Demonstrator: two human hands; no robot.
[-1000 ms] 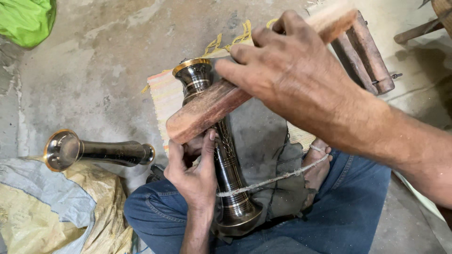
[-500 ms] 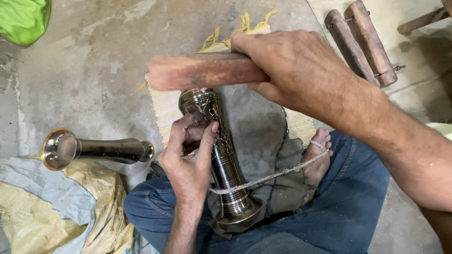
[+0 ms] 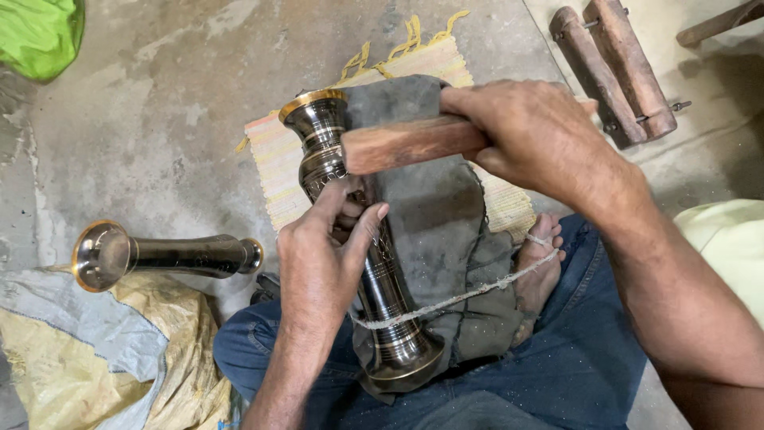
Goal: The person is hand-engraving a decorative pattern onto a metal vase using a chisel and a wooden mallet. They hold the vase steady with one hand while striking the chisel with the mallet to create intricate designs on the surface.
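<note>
Left hand (image 3: 322,255): fingers pinched closed on dark brass vase (image 3: 374,263), lying across lap on grey cloth (image 3: 446,215). Right hand (image 3: 529,135): clenched round wooden block (image 3: 398,143), touching vase neck. Second vase (image 3: 159,255) on floor, apart.

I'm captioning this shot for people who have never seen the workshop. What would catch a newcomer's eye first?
First, the dark metal vase with gold rims, lying centre frame across the person's lap on a grey cloth and tied down with cord. The left hand pinches something small against its neck, while the right hand grips a wooden block just above. A second vase lies on the floor at left.
</note>
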